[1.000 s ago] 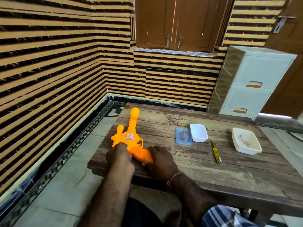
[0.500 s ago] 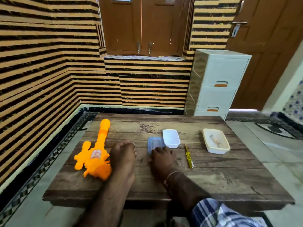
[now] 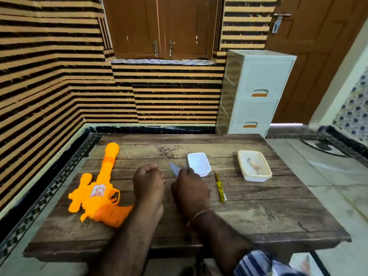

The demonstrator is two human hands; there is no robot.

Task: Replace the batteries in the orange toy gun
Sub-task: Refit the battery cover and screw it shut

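Note:
The orange toy gun (image 3: 99, 194) lies flat on the left part of the wooden table (image 3: 258, 220), barrel pointing away from me, with no hand on it. My left hand (image 3: 148, 181) rests on the table just right of the gun, its fingers curled into a fist with nothing visible in it. My right hand (image 3: 190, 187) pinches the translucent blue lid (image 3: 174, 168), which sticks out tilted to the left of my fingers; most of the lid is hidden under the hand. A small white tub (image 3: 199, 164) stands right beside that hand.
A yellow screwdriver (image 3: 220, 186) lies right of my right hand. Farther right stands a cream tub (image 3: 254, 166) with small items inside. A white drawer unit (image 3: 256, 92) stands behind the table against the striped wall, with a door to its right.
Both hands have let go of the gun, which now lies alone at the left. My right hand went to the blue lid and tilted it up; my left hand curled beside it.

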